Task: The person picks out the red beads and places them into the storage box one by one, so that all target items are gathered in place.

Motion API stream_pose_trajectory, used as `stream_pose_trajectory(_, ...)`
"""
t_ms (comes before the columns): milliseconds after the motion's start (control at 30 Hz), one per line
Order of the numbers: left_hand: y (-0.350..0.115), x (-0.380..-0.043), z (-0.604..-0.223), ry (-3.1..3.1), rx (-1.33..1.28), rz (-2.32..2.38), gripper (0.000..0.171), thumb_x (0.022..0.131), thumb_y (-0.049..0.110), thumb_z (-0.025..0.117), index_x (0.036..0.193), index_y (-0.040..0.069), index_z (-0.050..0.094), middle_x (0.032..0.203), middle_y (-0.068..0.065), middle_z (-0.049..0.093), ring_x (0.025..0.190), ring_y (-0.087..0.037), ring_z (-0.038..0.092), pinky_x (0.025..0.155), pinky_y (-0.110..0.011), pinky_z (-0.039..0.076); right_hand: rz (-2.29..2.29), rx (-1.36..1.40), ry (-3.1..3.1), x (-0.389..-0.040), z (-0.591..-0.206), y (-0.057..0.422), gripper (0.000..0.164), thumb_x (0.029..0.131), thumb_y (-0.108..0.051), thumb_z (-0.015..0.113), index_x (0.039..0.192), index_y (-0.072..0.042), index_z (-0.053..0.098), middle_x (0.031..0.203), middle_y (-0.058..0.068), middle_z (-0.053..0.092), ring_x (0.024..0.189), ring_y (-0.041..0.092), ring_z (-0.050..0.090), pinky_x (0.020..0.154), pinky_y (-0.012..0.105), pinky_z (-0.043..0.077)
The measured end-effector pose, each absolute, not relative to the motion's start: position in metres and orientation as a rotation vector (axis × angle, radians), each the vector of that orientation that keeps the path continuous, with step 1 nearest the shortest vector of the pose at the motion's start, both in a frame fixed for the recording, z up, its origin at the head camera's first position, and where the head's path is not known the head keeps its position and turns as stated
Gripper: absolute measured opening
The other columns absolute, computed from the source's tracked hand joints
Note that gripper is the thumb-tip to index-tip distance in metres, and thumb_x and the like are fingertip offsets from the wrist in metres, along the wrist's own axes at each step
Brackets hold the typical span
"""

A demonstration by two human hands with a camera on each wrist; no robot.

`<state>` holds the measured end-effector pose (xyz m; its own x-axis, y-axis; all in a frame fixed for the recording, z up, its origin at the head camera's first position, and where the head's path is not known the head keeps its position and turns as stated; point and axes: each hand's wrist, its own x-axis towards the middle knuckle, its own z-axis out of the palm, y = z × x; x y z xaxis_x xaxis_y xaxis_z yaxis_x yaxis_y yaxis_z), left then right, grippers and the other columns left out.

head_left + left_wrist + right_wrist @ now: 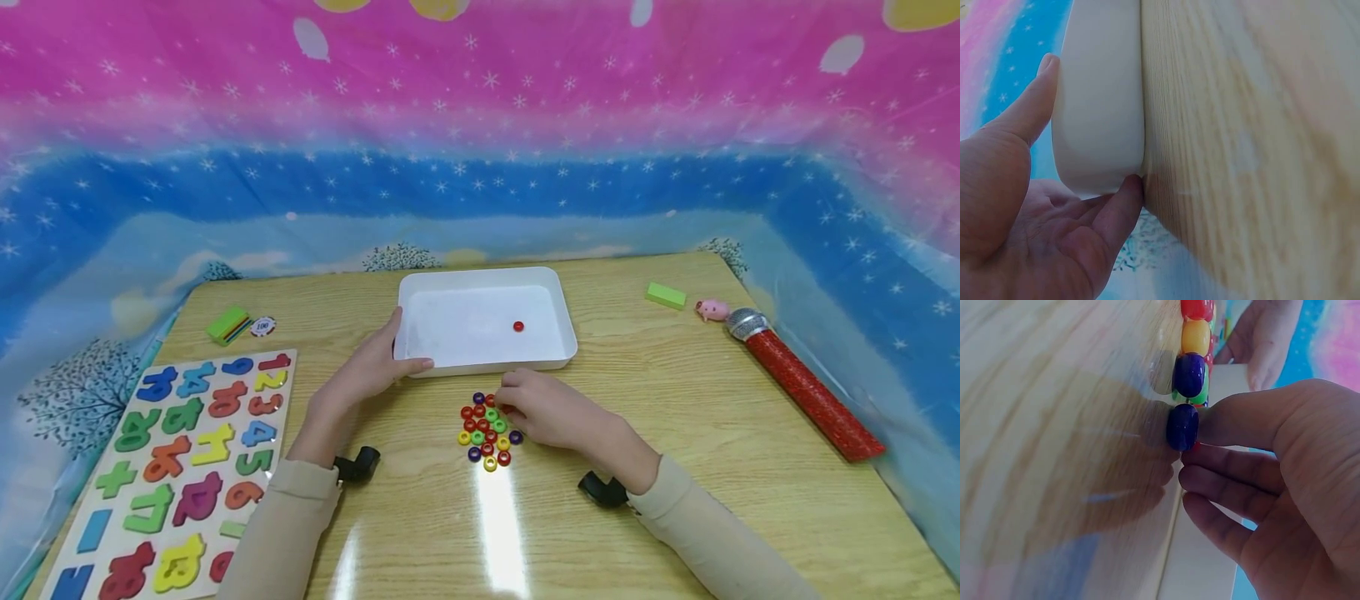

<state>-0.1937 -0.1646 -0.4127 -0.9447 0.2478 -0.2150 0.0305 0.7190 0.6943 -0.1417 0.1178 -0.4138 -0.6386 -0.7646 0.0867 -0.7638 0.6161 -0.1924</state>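
Observation:
A white tray [480, 367] stands on the table with one red ring bead [518, 327] in it. My left hand [367, 358] grips its near left corner, thumb over the rim and fingers against the outer wall; the left wrist view shows the wall [1100, 106] between them. In front of the tray lies a cluster of red, yellow, green and purple ring beads [483, 425]. My right hand [547, 408] is at its right side, fingertips down on the table. Thumb and forefinger pinch a red bead [1195, 448], mostly hidden behind a dark purple bead [1182, 427].
On the left lies a number puzzle board [288, 367]; behind it are a green block stack [228, 325] and a round chip [263, 326]. At the right are a green block [665, 295], a pink pig [712, 310] and a red microphone [806, 383]. Patterned cloth surrounds the table.

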Motion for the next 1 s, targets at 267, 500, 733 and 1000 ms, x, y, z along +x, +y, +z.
stream_pose_trajectory(267, -0.166, -0.193, -0.412, 2.619, 0.203, 1.064, 0.11, 0.077, 0.058, 0.064, 0.149, 0.018, -0.009, 0.157, -0.007, 0.005, 0.144, -0.027, 0.012, 0.114, -0.048, 0.022, -0.337, -1.309, 2.819, -0.143, -0.414, 0.116, 0.01, 0.087, -0.016, 0.061, 0.092, -0.019, 0.069, 0.081, -0.009, 0.052, 0.075, 0.005, 0.043, 0.069, 0.021, 0.043)
stream_pose_trajectory(500, -0.166, -0.192, -0.411, 2.632, 0.203, 1.048, 0.111, 0.076, 0.061, 0.063, 0.149, 0.018, -0.009, 0.157, -0.007, 0.005, 0.144, -0.028, 0.013, 0.114, -0.048, 0.022, -0.374, -1.289, 2.793, -0.146, -0.405, 0.114, 0.011, 0.086, -0.016, 0.062, 0.093, -0.017, 0.07, 0.081, -0.009, 0.053, 0.073, 0.005, 0.045, 0.067, 0.019, 0.043)
stream_pose_trajectory(733, -0.165, -0.193, -0.411, 2.636, 0.202, 1.051, 0.108, 0.079, 0.055, 0.064, 0.149, 0.018, -0.009, 0.157, -0.007, 0.005, 0.144, -0.028, 0.012, 0.114, -0.048, 0.021, -0.398, -1.274, 2.815, -0.149, -0.391, 0.114, 0.008, 0.086, -0.022, 0.064, 0.09, -0.016, 0.067, 0.083, -0.008, 0.057, 0.075, 0.006, 0.045, 0.068, 0.021, 0.043)
stream_pose_trajectory(1000, -0.164, -0.193, -0.411, 2.626, 0.204, 1.053, 0.106, 0.08, 0.053, 0.063, 0.149, 0.018, -0.009, 0.157, -0.006, 0.004, 0.144, -0.027, 0.011, 0.114, -0.048, 0.021, -0.493, -1.258, 2.923, -0.16, -0.376, 0.122, 0.009, 0.086, -0.017, 0.064, 0.092, -0.016, 0.069, 0.084, -0.008, 0.058, 0.075, 0.006, 0.048, 0.07, 0.021, 0.045)
